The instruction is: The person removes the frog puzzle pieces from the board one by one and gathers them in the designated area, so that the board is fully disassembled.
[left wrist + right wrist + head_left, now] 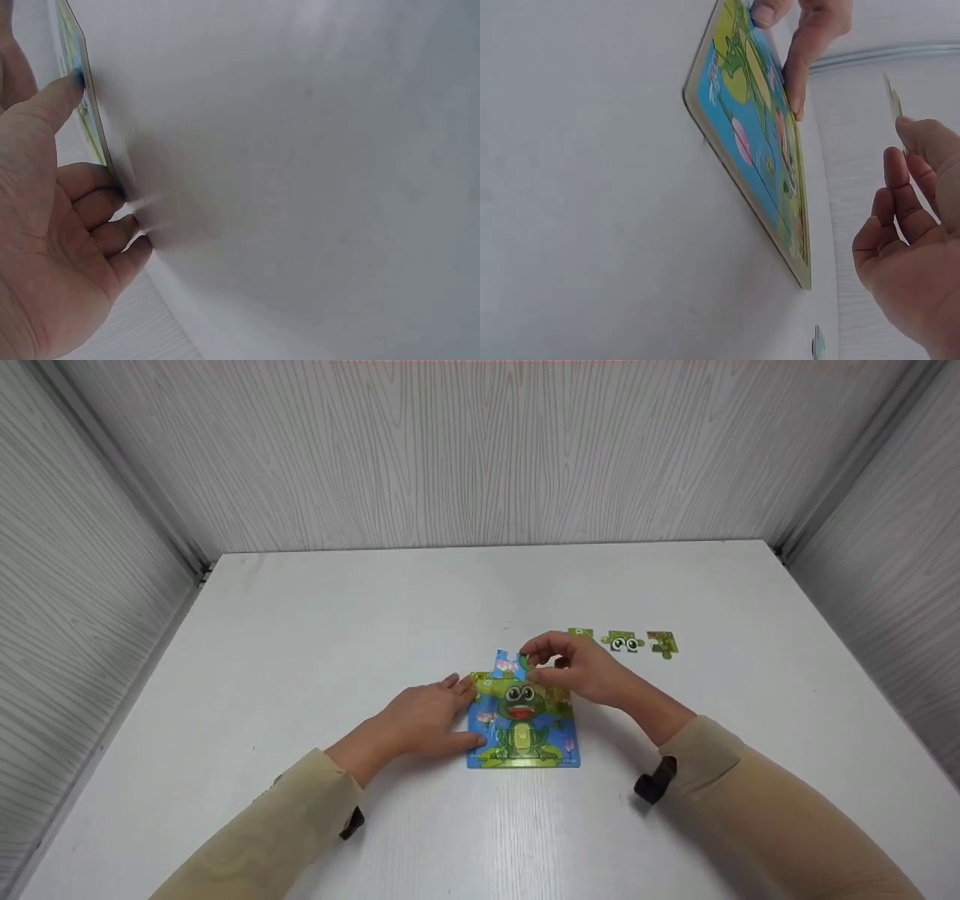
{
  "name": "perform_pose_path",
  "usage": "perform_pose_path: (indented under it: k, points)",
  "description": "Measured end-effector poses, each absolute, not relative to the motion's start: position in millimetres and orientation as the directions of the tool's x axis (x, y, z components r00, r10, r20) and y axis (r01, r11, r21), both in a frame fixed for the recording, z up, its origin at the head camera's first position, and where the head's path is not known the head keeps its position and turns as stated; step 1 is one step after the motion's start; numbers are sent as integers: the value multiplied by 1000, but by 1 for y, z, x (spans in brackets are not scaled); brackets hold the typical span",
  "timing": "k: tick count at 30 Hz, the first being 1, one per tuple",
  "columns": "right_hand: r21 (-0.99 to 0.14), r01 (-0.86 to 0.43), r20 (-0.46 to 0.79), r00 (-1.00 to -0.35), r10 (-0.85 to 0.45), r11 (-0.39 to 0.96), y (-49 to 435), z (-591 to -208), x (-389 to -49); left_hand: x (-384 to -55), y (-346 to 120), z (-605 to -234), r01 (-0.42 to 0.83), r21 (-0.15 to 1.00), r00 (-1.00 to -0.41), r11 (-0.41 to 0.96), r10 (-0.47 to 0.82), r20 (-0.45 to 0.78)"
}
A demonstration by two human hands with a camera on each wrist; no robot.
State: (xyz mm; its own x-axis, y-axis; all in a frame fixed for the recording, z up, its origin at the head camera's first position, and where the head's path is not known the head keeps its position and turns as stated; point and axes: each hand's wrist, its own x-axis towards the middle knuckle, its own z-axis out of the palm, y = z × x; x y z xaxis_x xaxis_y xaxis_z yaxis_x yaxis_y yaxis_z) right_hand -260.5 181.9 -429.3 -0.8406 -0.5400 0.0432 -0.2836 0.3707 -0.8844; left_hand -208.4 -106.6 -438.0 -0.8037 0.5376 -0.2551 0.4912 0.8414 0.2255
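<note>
A wooden frog jigsaw board (570,750) lies flat on the table, its picture showing a green frog on blue. My left hand (431,718) rests along the board's left side, thumb on its edge and fingers extended by the upper left corner. Between thumb and fingertips, my right hand (581,669) pinches a blue and green puzzle piece (507,665) over the board's top edge. In the right wrist view that piece (893,97) is raised above the board, seen nearly edge-on.
Behind the right hand lie three loose puzzle pieces: a green one (580,632) partly covered by the hand, one with frog eyes (623,643), and a brown-green one (663,643). Pale wood-grain panels (480,457) enclose the white table (337,615) at the back and sides.
</note>
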Motion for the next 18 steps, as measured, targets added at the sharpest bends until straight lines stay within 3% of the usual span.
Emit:
perform_pose_path:
  k: [18]
  points:
    - [-831, -216, -5, -919, -395, 513, 266, -437, -275, -208, -107, -436, 507, 228, -795, 832, 553, -250]
